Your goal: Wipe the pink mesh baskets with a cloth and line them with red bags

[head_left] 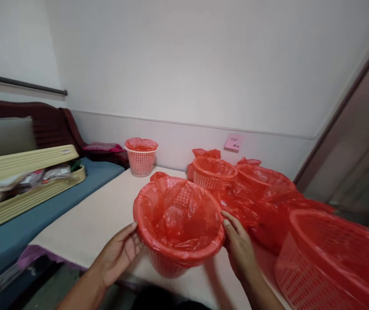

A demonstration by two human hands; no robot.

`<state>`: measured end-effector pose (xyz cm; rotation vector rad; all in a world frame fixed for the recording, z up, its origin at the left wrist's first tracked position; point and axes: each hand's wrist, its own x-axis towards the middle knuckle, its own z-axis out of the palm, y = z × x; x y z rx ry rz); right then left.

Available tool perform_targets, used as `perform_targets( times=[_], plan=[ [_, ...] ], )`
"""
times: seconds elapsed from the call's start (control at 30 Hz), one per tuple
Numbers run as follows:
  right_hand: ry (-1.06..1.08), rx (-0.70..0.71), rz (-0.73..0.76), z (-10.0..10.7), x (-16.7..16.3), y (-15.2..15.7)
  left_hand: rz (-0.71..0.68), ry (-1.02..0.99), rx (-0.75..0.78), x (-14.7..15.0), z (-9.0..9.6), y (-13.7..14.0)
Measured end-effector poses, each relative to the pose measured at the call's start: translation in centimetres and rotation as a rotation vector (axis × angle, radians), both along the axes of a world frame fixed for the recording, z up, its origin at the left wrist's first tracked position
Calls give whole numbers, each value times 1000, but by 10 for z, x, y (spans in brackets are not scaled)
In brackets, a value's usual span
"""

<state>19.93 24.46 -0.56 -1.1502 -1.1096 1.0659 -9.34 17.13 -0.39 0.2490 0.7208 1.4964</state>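
A plastic wastebasket [168,263] lined with a red plastic bag [184,215] is between my two hands, tilted so its mouth faces me. The bag is folded over the rim all round. My left hand [121,252] grips the left side of the rim, thumb on top and fingers curled beneath. On the opposite side, my right hand [238,243] holds the rim with thumb and fingers against the bag's edge. Part of the right fingers is hidden behind the rim. Whether the basket's base touches the table is unclear.
A white table [107,215] lies below. Toward the wall stand a pink-lined white basket [141,162] and a red-lined basket [215,170]. Loose red bags [268,215] and a large red basket [314,267] fill the right. A yellow box [35,193] rests on the blue seat [100,172].
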Motion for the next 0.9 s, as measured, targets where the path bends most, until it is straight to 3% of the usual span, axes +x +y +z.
perform_targets(
  times=[0.17,0.37,0.6,0.77,0.9],
  plan=[
    [314,15,-12,-8,-6,-11,63,58,2,-2,6,6],
    [565,-20,116,-16,-10,-23,100,153,14,-5,3,3],
    [446,-115,130,-43,-4,-33,148,216,-3,5,6,-9],
    [372,-184,104,-69,-5,-63,141,201,27,15,1,-20],
    [165,-73,-7,-70,-6,-92,98,148,21,22,-1,-25]
  ],
)
